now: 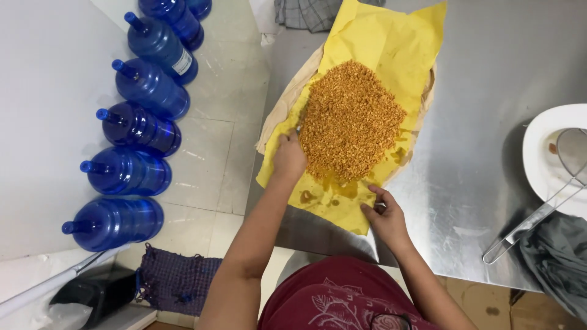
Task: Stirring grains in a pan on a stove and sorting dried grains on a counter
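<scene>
A heap of small golden-brown fried bits lies on a sheet of yellow paper spread over a steel table. My left hand rests on the paper at the heap's left edge, fingers curled around a small utensil that is mostly hidden. My right hand presses the paper's near corner at the table's front edge, fingers spread flat on it. Oil stains mark the paper between my hands.
A white bowl with a wire-mesh skimmer sits at the table's right. A dark cloth lies below it. Several blue water jugs line the floor along the left wall. A woven mat and a dark dustpan lie nearby.
</scene>
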